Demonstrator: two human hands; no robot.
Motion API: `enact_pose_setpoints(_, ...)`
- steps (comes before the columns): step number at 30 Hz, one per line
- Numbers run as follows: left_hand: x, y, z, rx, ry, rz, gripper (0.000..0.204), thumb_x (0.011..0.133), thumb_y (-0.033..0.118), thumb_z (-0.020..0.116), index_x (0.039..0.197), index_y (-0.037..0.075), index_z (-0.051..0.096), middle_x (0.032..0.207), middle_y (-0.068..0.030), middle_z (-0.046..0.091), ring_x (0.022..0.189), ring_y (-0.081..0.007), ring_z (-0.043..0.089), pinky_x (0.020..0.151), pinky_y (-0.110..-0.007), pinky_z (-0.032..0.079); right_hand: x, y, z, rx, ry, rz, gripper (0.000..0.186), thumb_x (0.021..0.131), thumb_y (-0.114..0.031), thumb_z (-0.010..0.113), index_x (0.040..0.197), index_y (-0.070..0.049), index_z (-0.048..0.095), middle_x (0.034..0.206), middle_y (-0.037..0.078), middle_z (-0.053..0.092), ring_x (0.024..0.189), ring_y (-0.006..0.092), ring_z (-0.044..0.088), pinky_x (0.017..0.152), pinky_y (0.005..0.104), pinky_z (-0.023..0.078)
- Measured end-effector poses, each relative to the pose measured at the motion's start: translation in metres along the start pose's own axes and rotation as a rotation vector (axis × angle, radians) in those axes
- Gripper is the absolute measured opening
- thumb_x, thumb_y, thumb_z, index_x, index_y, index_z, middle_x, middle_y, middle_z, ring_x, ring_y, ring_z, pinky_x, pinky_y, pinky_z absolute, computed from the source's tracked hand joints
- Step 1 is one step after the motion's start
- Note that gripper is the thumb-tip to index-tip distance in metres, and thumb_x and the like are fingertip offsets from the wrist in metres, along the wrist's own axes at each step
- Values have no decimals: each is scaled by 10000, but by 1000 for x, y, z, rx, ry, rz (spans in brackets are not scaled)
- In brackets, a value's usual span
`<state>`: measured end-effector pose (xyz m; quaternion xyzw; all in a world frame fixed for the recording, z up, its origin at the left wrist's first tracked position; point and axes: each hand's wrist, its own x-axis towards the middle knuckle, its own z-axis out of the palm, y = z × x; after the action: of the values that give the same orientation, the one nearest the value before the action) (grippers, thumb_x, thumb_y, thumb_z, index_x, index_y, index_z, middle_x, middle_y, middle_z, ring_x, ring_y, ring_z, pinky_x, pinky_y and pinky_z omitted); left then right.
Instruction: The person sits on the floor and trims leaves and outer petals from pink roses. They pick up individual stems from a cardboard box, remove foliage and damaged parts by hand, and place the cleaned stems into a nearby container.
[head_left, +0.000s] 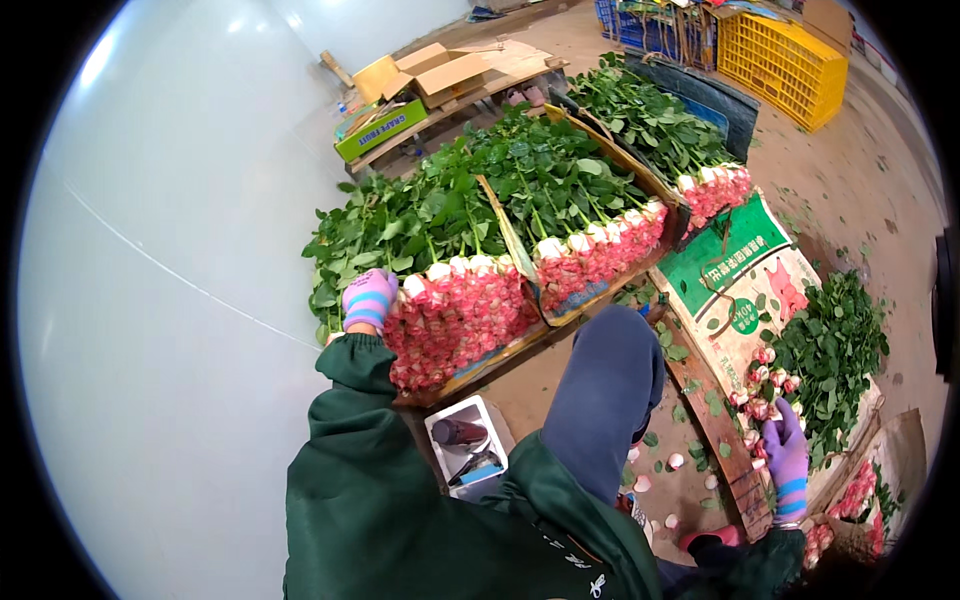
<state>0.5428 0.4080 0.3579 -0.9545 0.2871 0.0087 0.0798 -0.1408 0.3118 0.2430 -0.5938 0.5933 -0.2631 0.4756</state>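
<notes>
My left hand [368,299], in a purple glove with blue stripes, is at the left end of a stacked block of pink-and-white roses [455,325]. Its fingers are curled among the stems and leaves behind the blooms, and what they hold is hidden. Low on the right, my right hand [786,450], gloved alike, reaches into a loose heap of roses [762,385]. Its fingers close at a rose bloom on the near side of the heap. Green leafy stems [830,350] of that heap point away to the right.
A wooden divider [508,240] splits the rose stack. Another rose bundle [715,190] lies farther right. A white box [468,445] with a bottle stands by my knee. A printed sack [725,270] and wooden plank [715,440] lie right; cartons [440,75] and a yellow crate [780,65] stand behind.
</notes>
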Motion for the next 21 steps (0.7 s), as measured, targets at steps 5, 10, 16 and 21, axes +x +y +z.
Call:
enact_pose_setpoints(5, -30, 57, -69, 70, 425, 220, 470, 917, 514, 469, 1037, 91, 635, 992, -173, 686, 934, -347, 660, 794, -477, 514, 19, 163, -92, 201, 244, 157, 446, 956, -217, 574, 1360, -52, 480, 774, 0, 561, 558, 59, 466, 493, 202, 385)
enact_pose_setpoints(10, -161, 226, -85, -421, 210, 763, 339, 943, 283, 555, 1182, 51, 617, 930, -187, 693, 843, -349, 670, 729, -413, 518, -17, 197, -132, 204, 613, 520, 315, 934, -319, 562, 1106, -60, 612, 733, 21, 590, 619, 131, 602, 560, 270, 492)
enact_pose_setpoints(16, -329, 409, -66, -372, 58, 1746, 289, 922, 300, 565, 1051, 49, 629, 779, -167, 656, 690, -349, 636, 629, -454, 494, -25, 288, -127, 375, 704, 799, 399, 952, -310, 564, 1267, -69, 528, 841, 80, 660, 528, 176, 614, 454, 314, 485)
enact_pose_setpoints(21, -358, 472, -9, -160, -65, 1839, 293, 917, 313, 563, 1068, 70, 622, 704, -158, 633, 654, -359, 620, 617, -463, 480, 3, 308, -108, 507, 815, 873, 586, 910, -297, 636, 1397, -71, 402, 866, 78, 653, 484, 151, 559, 429, 297, 441)
